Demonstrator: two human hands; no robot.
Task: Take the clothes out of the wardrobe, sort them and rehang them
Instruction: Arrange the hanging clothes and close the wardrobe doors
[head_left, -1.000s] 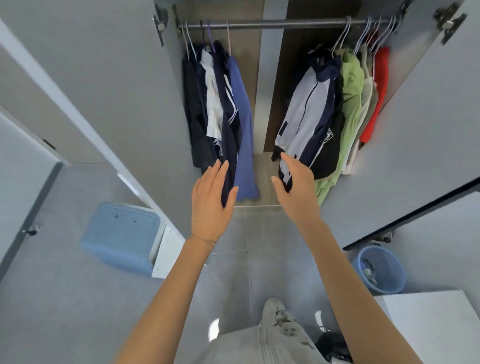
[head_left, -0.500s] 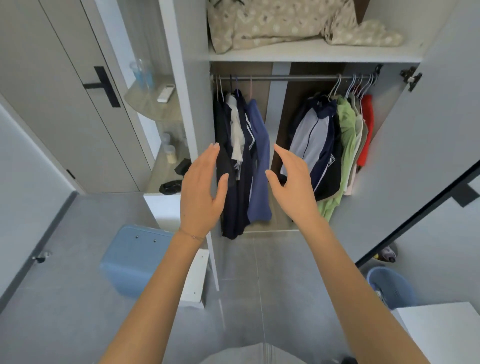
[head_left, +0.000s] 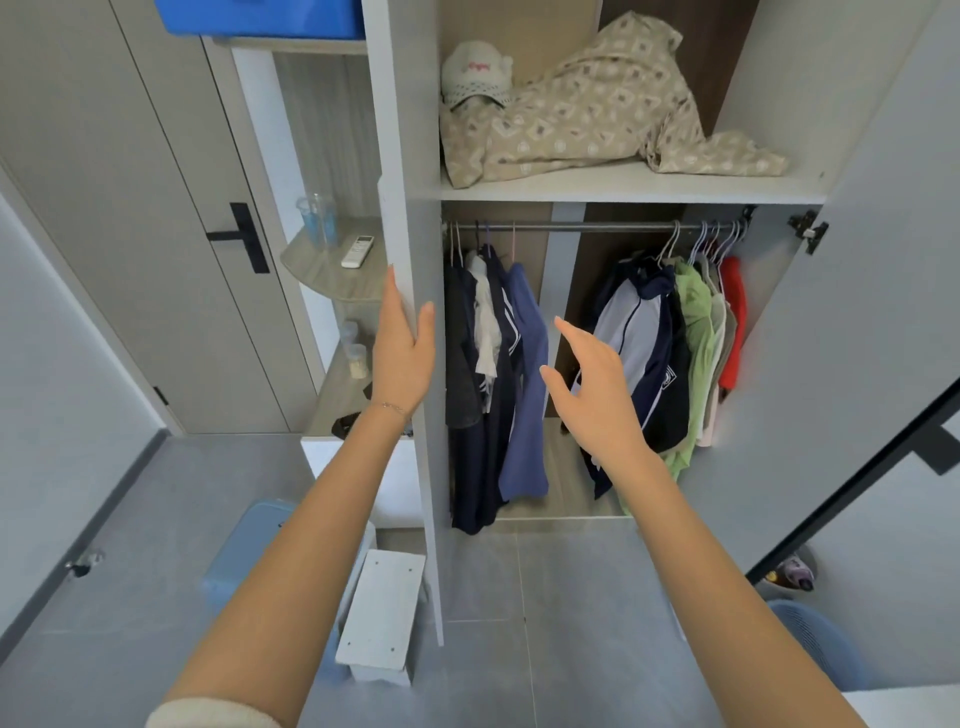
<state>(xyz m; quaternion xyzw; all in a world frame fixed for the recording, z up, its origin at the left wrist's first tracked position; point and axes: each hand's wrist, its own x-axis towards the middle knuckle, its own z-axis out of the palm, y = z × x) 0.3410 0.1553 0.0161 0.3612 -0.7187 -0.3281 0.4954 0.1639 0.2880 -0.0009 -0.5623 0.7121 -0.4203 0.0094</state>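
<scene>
Grey-white wardrobe (head_left: 623, 187) standing open, patterned blanket (head_left: 597, 114) heaped on its upper shelf. Below, hanging from the rail (head_left: 587, 226), two bunches well apart: dark and blue clothes (head_left: 498, 374) at left, jacket with green and red clothes (head_left: 670, 353) at right. Left hand (head_left: 402, 353) flat on the door edge (head_left: 410, 156), fingers straight, together. Right hand (head_left: 592, 395) raised before the gap, fingers loosely spread, holding nothing.
</scene>
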